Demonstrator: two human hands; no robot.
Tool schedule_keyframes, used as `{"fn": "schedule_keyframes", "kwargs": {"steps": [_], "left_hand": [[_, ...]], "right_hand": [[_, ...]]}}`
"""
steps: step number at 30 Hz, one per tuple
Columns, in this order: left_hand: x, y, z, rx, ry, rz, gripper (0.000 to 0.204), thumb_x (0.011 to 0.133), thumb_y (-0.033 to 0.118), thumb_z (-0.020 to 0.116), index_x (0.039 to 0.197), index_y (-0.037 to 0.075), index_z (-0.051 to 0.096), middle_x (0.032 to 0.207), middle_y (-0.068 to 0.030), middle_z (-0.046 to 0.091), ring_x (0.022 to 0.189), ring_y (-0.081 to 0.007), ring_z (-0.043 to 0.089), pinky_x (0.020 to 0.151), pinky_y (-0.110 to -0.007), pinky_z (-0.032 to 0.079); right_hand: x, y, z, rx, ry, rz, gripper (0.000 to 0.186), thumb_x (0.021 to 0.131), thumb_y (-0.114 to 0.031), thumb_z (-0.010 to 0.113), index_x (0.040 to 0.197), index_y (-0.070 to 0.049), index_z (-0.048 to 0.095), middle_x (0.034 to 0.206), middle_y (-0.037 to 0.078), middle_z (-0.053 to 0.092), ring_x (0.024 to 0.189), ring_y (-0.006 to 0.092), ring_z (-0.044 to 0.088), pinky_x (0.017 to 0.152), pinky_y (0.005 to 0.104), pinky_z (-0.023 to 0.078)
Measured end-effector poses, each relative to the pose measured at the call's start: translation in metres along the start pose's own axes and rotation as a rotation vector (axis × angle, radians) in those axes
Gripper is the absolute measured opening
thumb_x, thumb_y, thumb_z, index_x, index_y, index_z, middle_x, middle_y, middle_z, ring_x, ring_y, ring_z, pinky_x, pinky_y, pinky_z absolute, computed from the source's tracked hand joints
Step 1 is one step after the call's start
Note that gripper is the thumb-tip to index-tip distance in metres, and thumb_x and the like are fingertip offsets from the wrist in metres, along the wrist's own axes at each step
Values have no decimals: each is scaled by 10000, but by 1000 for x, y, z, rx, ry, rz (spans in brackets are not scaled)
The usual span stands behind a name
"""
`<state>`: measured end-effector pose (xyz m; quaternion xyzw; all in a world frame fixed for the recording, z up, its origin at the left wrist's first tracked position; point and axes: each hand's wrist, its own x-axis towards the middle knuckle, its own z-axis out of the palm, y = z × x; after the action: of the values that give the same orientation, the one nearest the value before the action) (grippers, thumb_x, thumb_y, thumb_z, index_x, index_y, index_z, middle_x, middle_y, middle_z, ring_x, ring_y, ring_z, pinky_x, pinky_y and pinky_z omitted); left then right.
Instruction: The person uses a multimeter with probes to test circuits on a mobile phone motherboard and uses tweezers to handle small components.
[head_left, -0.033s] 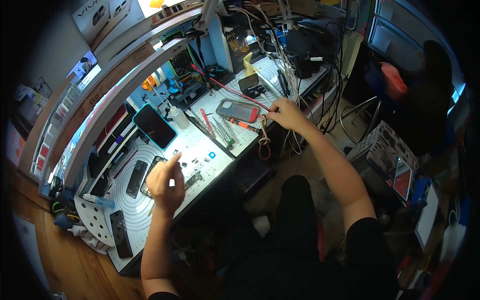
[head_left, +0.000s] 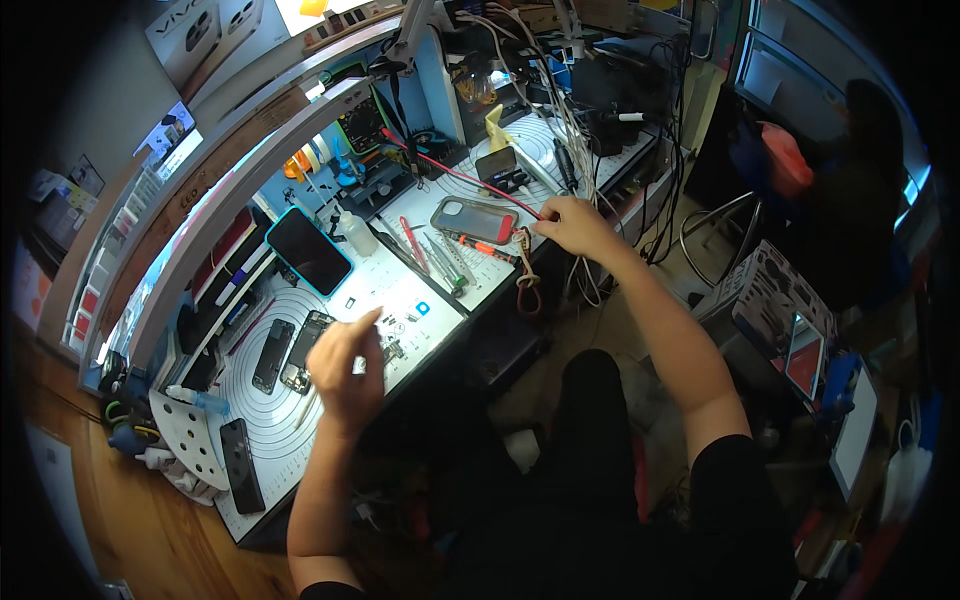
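Note:
My right hand [head_left: 578, 230] is closed at the right edge of the workbench, its fingertips pressed round the end of a red cable [head_left: 460, 176]; the exact grip is partly hidden. Just beside them a knotted cord loop [head_left: 527, 280] hangs over the edge. My left hand [head_left: 345, 372] hovers over the bench with index finger and thumb apart, holding nothing I can see. It partly covers small phone parts [head_left: 393, 348]. Next to it lie an opened phone body [head_left: 301, 355] and a dark phone panel [head_left: 273, 357]. Farther back rests a phone with a teal edge [head_left: 310, 252].
A clear phone case [head_left: 470, 219], an orange-and-black screwdriver [head_left: 485, 250] and a squeeze bottle [head_left: 357, 234] lie or stand mid-bench. White cables [head_left: 585, 165] hang at the right. Another dark phone [head_left: 241, 466] lies near the left corner, beside a perforated white holder [head_left: 188, 440].
My left hand has shifted a little right and down, uncovering more of the opened phone body. My right hand has barely moved at the red cable.

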<state>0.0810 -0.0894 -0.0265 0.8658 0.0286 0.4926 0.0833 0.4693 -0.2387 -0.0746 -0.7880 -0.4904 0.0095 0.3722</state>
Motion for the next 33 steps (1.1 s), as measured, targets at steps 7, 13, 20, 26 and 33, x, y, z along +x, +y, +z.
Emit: {"fn": "schedule_keyframes", "kwargs": {"steps": [7,13,20,26,33], "left_hand": [[-10,101,121,-554,-45,-414,632,950,49,785,1530,-28,547,1339,-239,701,1263,-348,686,1112,-416,519],[-41,131,213,-854,-75,-618,616,1030,133,746,1570,-15,489,1328,-162,703,1323,-252,645,1162,-382,460],[-93,121,175,-687,-188,-747,227,1061,46,638,1261,-5,733,890,-90,733,831,-133,676,769,-302,535],[-55,136,123,-584,-212,-397,254,1068,27,613,1300,-25,703,892,-120,698,737,-184,679,716,-342,569],[-41,189,88,-936,-322,-599,251,1086,24,598,1313,-9,702,841,-53,675,669,-108,646,631,-289,549]], "right_hand": [[5,-107,-70,802,-378,311,178,977,-188,810,989,-29,734,728,7,682,504,24,480,459,205,354],[12,-142,-82,1243,-248,282,247,1009,-165,780,1179,8,729,807,-23,683,547,-3,480,441,160,339],[-58,-69,-62,1050,-26,242,282,1031,-115,710,1274,28,716,1102,96,783,780,96,652,682,276,550],[-211,-41,34,463,-704,105,665,844,-60,880,1454,-68,615,1150,35,681,844,92,642,760,289,562],[-290,-101,114,657,-583,-14,441,1007,-61,604,1445,-39,655,1328,88,701,1218,217,657,1077,358,527]]}}
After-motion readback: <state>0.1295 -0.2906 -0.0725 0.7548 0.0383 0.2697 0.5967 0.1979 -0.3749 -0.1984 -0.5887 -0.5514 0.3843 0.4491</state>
